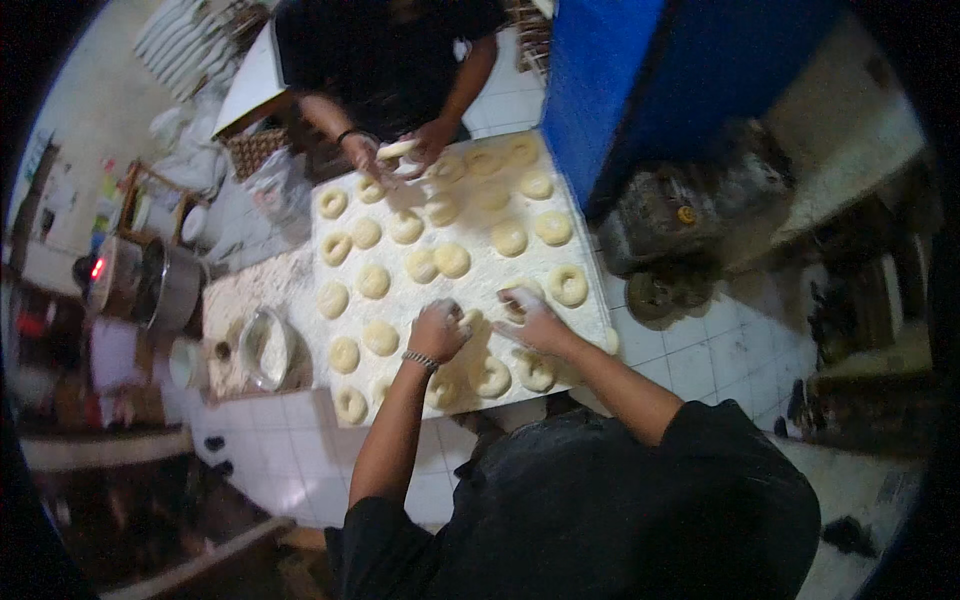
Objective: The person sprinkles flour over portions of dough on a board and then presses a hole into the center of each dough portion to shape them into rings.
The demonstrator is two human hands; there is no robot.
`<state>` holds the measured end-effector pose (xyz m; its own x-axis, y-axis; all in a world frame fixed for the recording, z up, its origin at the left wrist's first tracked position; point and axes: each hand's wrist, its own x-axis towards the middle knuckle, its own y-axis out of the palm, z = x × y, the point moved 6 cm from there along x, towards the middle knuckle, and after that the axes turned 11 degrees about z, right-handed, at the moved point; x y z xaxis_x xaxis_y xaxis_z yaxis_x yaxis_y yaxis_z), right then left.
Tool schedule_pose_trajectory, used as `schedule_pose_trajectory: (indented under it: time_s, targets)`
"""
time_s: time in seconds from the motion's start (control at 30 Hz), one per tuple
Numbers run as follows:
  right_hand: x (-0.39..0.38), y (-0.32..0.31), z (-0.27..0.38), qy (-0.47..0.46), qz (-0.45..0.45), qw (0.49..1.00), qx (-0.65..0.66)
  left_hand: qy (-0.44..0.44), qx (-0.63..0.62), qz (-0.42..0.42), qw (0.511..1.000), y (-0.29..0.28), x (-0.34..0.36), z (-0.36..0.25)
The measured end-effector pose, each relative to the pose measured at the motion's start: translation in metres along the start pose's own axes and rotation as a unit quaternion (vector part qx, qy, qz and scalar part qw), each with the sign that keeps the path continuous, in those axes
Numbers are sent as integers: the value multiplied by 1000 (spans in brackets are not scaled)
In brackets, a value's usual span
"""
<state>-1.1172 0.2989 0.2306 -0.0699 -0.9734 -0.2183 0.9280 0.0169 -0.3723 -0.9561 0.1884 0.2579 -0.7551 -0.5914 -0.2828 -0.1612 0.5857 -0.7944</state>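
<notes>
My left hand [440, 331], with a bracelet at the wrist, is over the near middle of a floured board [400, 300]. Its fingers are curled, and what they hold, if anything, is hidden. Beside its fingertips lies a pale dough piece [472, 322], partly covered. My right hand [535, 322], dusted with flour, has its thumb and fingers apart, just below a dough ring [524, 287] that it partly hides. Around both hands lie rows of dough rounds, some with a hole, such as the dough ring [568, 286] to the right and another dough ring [490, 378] nearer me.
Across the board, another person's hands [395, 155] hold a dough ring. A floury surface with a clear tub [268, 350] of flour adjoins at left. A blue panel [610, 90] stands at the far right corner, beside a dark machine [670, 215] on the tiled floor.
</notes>
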Motion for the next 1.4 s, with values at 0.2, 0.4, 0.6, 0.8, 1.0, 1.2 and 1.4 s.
schedule_pose_trajectory:
  time_s: [0.2,0.4,0.6,0.8,1.0,1.2,1.4]
  targets:
    - [-31,34,15,76,44,986,144,63,-569,44,819,54,-33,3]
    - [-91,21,36,82,-50,987,128,57,-640,148,751,58,-71,-46]
    - [-115,22,44,66,29,996,59,157,-421,-60,892,56,-73,-52]
    - [-115,-2,18,44,-6,998,-43,108,-420,-27,901,74,-65,-87]
    - [-118,-43,-8,-34,-6,998,-59,-25,-552,109,826,100,-38,-100]
    - [-146,-49,39,-79,51,987,-130,216,-732,337,551,83,-65,-115]
    - [-94,-59,-27,-214,60,970,95,-21,-644,66,762,104,-58,-142]
